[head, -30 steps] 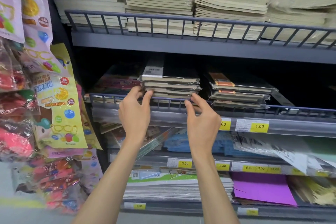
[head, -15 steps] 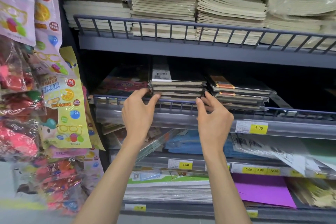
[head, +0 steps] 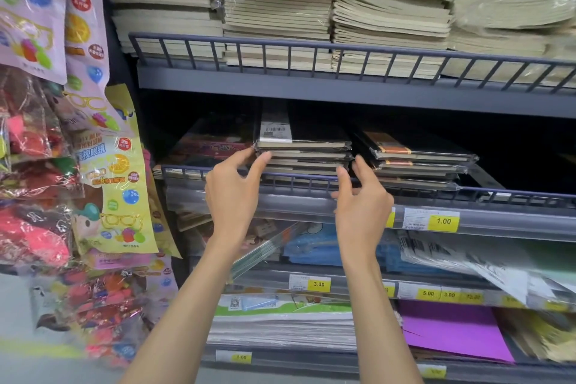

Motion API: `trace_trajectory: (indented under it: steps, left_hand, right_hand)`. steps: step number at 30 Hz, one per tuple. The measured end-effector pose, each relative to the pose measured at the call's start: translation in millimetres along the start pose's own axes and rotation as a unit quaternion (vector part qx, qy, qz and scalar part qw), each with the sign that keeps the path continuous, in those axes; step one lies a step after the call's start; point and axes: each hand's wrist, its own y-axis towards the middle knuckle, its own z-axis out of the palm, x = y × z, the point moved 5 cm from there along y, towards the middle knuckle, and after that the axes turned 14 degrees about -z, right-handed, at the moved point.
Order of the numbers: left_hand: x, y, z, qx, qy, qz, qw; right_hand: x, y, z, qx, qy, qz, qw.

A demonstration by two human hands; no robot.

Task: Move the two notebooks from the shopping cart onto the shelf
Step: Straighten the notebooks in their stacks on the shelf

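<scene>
The notebooks (head: pixel 304 154) lie stacked flat on the middle shelf (head: pixel 498 220), behind its wire rail (head: pixel 405 191), with a barcode label (head: pixel 276 129) on the top one. The left hand (head: pixel 232 196) is open, its straight fingertips touching the stack's left front corner. The right hand (head: pixel 363 206) is open with its fingers spread at the right front corner, above the rail; contact cannot be confirmed. A second stack (head: pixel 417 159) sits just beside, rightward. Packets (head: pixel 103 171) hang left of the shelving.

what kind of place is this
Most likely a shop's stationery aisle: yellow price tags on the shelf fronts, shrink-wrapped notebook stacks, and packaged toys hanging at left.
</scene>
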Motion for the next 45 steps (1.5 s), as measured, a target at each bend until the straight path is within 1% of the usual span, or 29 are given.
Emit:
trace_trajectory:
  steps: [7, 10, 16, 21, 24, 27, 34, 38, 40, 45]
  left_hand:
    - [-1.2, 11.9, 5.2, 0.029, 0.025, 0.015, 0.999]
    - [-2.6, 15.7, 6.1, 0.029, 0.048, 0.021, 0.998]
    - [-1.3, 16.3, 7.2, 0.009, 0.087, 0.002, 0.996]
    - [0.1, 18.2, 7.7, 0.030, 0.123, 0.013, 0.992]
    - [0.0, 15.1, 6.1, 0.046, 0.099, 0.026, 0.994]
    - [-2.0, 11.2, 5.4, 0.028, 0.090, 0.038, 0.995]
    - [-1.7, -2.1, 2.3, -0.013, 0.078, 0.028, 0.997]
    - [0.2, -2.1, 0.7, 0.005, 0.056, 0.026, 0.998]
    - [-2.0, -2.1, -2.8, 0.000, 0.043, 0.033, 0.999]
    - [-13.1, -3.8, -8.8, -0.045, -0.009, 0.046, 0.998]
  right_hand:
    - [-4.7, 8.0, 11.7, -0.019, -0.026, -0.005, 0.999]
    - [-5.7, 6.5, 14.3, -0.033, -0.019, -0.003, 0.999]
    - [-8.1, 7.1, 17.2, -0.044, -0.028, -0.008, 0.999]
    - [-6.2, 7.2, 19.5, -0.049, -0.036, -0.012, 0.998]
    - [-6.6, 8.6, 20.1, -0.049, -0.036, -0.006, 0.998]
    - [-7.4, 7.6, 18.8, -0.046, -0.034, -0.011, 0.998]
    - [-12.0, 5.6, 13.5, -0.022, -0.037, -0.027, 0.999]
    - [-11.4, 6.1, 9.7, -0.020, -0.021, -0.023, 0.999]
    - [-8.1, 6.1, 7.1, -0.024, -0.007, -0.017, 1.000]
    - [-0.9, 3.6, 10.8, -0.039, 0.061, 0.026, 0.997]
